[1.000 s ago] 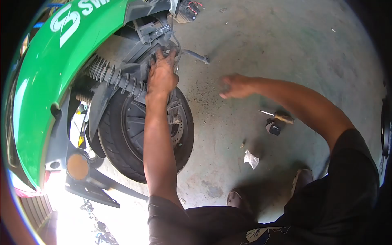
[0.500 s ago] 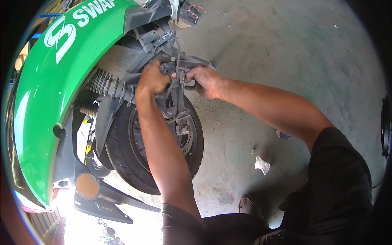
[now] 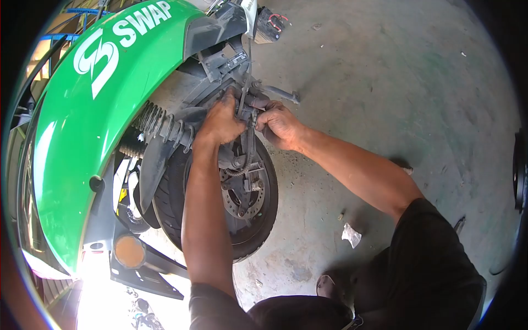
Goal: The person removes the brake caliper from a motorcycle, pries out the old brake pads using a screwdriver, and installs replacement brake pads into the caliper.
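Observation:
A green scooter body panel (image 3: 132,60) with white SWAP lettering fills the upper left. Under it are a coil spring shock (image 3: 165,124) and a black-tyred wheel (image 3: 256,234) with a brake disc (image 3: 250,209). Beside the dusty metal parts above the wheel, my left hand (image 3: 221,122) is bent around something, its far fingers partly hidden. My right hand (image 3: 281,126) pinches at the same spot, close to a thin cable (image 3: 248,74); what lies between its fingers is too small to make out. A ribbed hose (image 3: 239,171) runs below both hands toward the disc.
The concrete floor (image 3: 374,71) spreads to the right. On it lie a crumpled white scrap (image 3: 351,235) and, at the top, a dark box with a red wire (image 3: 269,25). A dark metal stand or lever (image 3: 283,93) sticks out past my right hand. My shoe (image 3: 326,287) shows below.
The view has shifted, so the scooter sits further right and lower. My hands have come closer together at the parts, and more of the brake disc shows.

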`<state>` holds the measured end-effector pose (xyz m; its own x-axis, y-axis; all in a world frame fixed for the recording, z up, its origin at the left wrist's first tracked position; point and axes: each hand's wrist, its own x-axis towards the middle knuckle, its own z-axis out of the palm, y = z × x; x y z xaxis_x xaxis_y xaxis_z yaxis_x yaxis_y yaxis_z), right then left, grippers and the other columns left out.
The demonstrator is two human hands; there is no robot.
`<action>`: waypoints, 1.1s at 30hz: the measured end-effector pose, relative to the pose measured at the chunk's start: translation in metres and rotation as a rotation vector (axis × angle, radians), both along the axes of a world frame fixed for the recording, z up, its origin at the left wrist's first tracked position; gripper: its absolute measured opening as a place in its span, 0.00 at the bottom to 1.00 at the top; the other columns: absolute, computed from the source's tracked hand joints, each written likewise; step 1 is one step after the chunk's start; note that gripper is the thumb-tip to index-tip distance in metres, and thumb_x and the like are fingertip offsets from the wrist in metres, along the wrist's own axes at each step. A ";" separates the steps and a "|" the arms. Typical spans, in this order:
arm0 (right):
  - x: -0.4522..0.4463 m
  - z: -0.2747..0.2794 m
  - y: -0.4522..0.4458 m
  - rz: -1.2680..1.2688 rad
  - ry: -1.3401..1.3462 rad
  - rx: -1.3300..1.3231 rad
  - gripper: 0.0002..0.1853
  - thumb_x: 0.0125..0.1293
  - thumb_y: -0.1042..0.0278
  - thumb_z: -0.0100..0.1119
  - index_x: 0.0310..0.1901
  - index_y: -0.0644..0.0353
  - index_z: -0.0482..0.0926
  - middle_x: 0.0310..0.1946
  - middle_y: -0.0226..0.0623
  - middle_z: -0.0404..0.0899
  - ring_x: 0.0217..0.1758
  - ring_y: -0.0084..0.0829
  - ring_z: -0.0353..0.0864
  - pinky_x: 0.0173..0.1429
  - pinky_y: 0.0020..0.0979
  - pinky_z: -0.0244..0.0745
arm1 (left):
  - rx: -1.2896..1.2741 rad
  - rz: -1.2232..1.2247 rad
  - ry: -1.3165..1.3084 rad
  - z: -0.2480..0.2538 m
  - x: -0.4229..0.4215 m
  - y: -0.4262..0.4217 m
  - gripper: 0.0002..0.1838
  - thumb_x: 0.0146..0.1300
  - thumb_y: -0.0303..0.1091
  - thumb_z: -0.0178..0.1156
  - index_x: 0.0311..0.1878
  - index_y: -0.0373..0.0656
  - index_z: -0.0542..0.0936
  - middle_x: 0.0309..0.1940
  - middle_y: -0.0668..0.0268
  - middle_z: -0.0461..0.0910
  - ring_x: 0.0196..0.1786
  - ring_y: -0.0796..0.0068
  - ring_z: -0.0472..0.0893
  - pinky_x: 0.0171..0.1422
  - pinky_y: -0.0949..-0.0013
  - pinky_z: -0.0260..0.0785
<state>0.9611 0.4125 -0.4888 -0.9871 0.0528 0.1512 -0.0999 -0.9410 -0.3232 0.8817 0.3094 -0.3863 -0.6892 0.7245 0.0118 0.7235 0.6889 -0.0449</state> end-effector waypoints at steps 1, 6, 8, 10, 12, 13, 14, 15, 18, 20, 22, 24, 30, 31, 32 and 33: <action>0.000 0.003 0.000 0.001 0.030 -0.001 0.33 0.44 0.88 0.47 0.58 0.65 0.75 0.39 0.38 0.76 0.36 0.28 0.75 0.43 0.28 0.74 | -0.072 0.028 0.030 0.004 0.007 0.001 0.44 0.44 0.25 0.65 0.69 0.34 0.60 0.57 0.43 0.74 0.62 0.49 0.73 0.67 0.60 0.65; -0.001 0.021 -0.009 -0.220 0.076 0.296 0.32 0.46 0.86 0.50 0.59 0.62 0.75 0.50 0.44 0.74 0.47 0.35 0.76 0.52 0.32 0.74 | 0.213 -0.049 -0.193 0.020 0.015 0.007 0.43 0.46 0.24 0.67 0.67 0.31 0.59 0.57 0.43 0.75 0.58 0.54 0.78 0.62 0.62 0.69; -0.004 0.022 -0.020 -0.539 -0.122 0.442 0.30 0.49 0.79 0.59 0.59 0.64 0.72 0.58 0.49 0.69 0.60 0.42 0.72 0.62 0.36 0.70 | 0.190 0.003 -0.155 0.022 0.023 0.013 0.43 0.46 0.25 0.68 0.66 0.31 0.59 0.56 0.43 0.75 0.57 0.56 0.78 0.61 0.62 0.70; -0.004 0.009 -0.023 -0.523 -0.347 0.602 0.30 0.50 0.76 0.62 0.59 0.65 0.71 0.60 0.50 0.68 0.60 0.44 0.72 0.64 0.37 0.69 | 0.165 0.049 -0.115 0.026 0.027 0.016 0.43 0.46 0.26 0.69 0.66 0.32 0.59 0.55 0.43 0.76 0.57 0.57 0.79 0.59 0.62 0.71; -0.011 -0.004 -0.018 -0.245 -0.548 0.535 0.35 0.52 0.61 0.71 0.59 0.68 0.68 0.62 0.51 0.67 0.62 0.40 0.70 0.63 0.36 0.66 | 0.218 0.224 -0.220 0.028 0.024 0.016 0.51 0.48 0.31 0.71 0.71 0.31 0.51 0.56 0.45 0.76 0.57 0.58 0.78 0.61 0.63 0.69; -0.010 -0.002 -0.010 -0.259 -0.543 0.530 0.35 0.52 0.61 0.71 0.59 0.68 0.68 0.62 0.51 0.67 0.62 0.40 0.70 0.63 0.36 0.66 | 0.217 0.210 -0.212 0.026 0.019 0.017 0.51 0.48 0.31 0.71 0.71 0.31 0.51 0.56 0.45 0.76 0.57 0.58 0.78 0.61 0.63 0.69; -0.009 0.000 -0.002 -0.125 -0.468 0.511 0.36 0.52 0.58 0.71 0.60 0.67 0.68 0.62 0.50 0.68 0.63 0.41 0.70 0.64 0.39 0.66 | 0.308 0.253 -0.227 0.022 0.011 0.017 0.45 0.48 0.32 0.72 0.67 0.31 0.58 0.55 0.44 0.77 0.56 0.57 0.79 0.59 0.63 0.70; -0.007 0.002 0.005 0.009 -0.396 0.496 0.38 0.52 0.54 0.70 0.61 0.67 0.69 0.61 0.50 0.69 0.64 0.41 0.70 0.65 0.41 0.65 | 0.403 0.296 -0.247 0.016 0.003 0.016 0.40 0.48 0.34 0.73 0.63 0.30 0.65 0.53 0.44 0.78 0.54 0.56 0.80 0.57 0.62 0.71; 0.000 0.023 0.015 0.067 -0.397 0.429 0.38 0.52 0.52 0.71 0.60 0.66 0.71 0.59 0.45 0.74 0.61 0.39 0.73 0.62 0.45 0.68 | 0.234 0.107 0.179 0.002 -0.014 0.010 0.29 0.47 0.39 0.73 0.49 0.33 0.75 0.41 0.47 0.82 0.45 0.46 0.81 0.51 0.54 0.72; -0.019 0.007 0.010 0.058 -0.372 0.537 0.43 0.49 0.42 0.73 0.62 0.62 0.71 0.62 0.41 0.72 0.66 0.39 0.68 0.66 0.48 0.63 | 0.202 -0.003 0.226 0.002 -0.020 0.005 0.24 0.48 0.40 0.72 0.44 0.34 0.77 0.38 0.45 0.81 0.44 0.42 0.79 0.50 0.51 0.71; -0.005 0.007 0.011 -0.085 -0.205 0.437 0.43 0.47 0.48 0.77 0.62 0.64 0.71 0.60 0.42 0.73 0.64 0.36 0.70 0.65 0.42 0.66 | 0.199 -0.063 0.420 -0.010 -0.026 0.003 0.20 0.49 0.37 0.70 0.40 0.33 0.78 0.37 0.43 0.81 0.46 0.42 0.79 0.50 0.51 0.71; -0.003 0.009 0.009 -0.185 -0.245 0.466 0.45 0.45 0.49 0.78 0.58 0.72 0.70 0.56 0.46 0.75 0.57 0.36 0.75 0.59 0.40 0.71 | 0.267 0.099 0.261 -0.008 -0.039 0.001 0.21 0.49 0.34 0.69 0.43 0.32 0.77 0.41 0.43 0.80 0.48 0.42 0.78 0.54 0.52 0.70; 0.006 0.008 0.010 -0.121 -0.416 0.534 0.41 0.49 0.54 0.76 0.60 0.67 0.68 0.54 0.44 0.75 0.59 0.39 0.73 0.58 0.44 0.73 | 0.425 0.277 0.285 -0.007 -0.053 -0.001 0.22 0.48 0.28 0.69 0.47 0.31 0.77 0.43 0.43 0.80 0.51 0.46 0.79 0.56 0.56 0.70; 0.006 0.006 0.012 -0.120 -0.437 0.549 0.41 0.49 0.54 0.76 0.60 0.67 0.68 0.54 0.44 0.75 0.59 0.39 0.73 0.58 0.44 0.73 | 0.436 0.282 0.262 -0.006 -0.052 -0.004 0.22 0.48 0.28 0.69 0.47 0.31 0.77 0.43 0.43 0.80 0.51 0.46 0.79 0.56 0.56 0.70; 0.009 0.010 0.020 -0.075 -0.353 0.638 0.41 0.49 0.54 0.76 0.61 0.67 0.67 0.55 0.44 0.73 0.60 0.39 0.71 0.57 0.45 0.73 | 0.547 0.340 0.120 -0.005 -0.053 -0.002 0.21 0.50 0.28 0.69 0.47 0.30 0.77 0.44 0.43 0.80 0.51 0.47 0.79 0.57 0.57 0.69; 0.012 0.013 0.027 -0.023 -0.263 0.720 0.42 0.50 0.54 0.76 0.61 0.67 0.66 0.56 0.44 0.72 0.61 0.39 0.69 0.56 0.46 0.73 | 0.650 0.400 -0.019 -0.006 -0.053 0.001 0.20 0.51 0.29 0.68 0.47 0.30 0.78 0.45 0.43 0.80 0.52 0.48 0.79 0.57 0.58 0.69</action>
<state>0.9734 0.4395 -0.4754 -0.9952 0.0509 -0.0834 0.0481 -0.4876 -0.8717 0.8289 0.3102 -0.3920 -0.9018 0.2713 0.3365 0.4103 0.7821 0.4690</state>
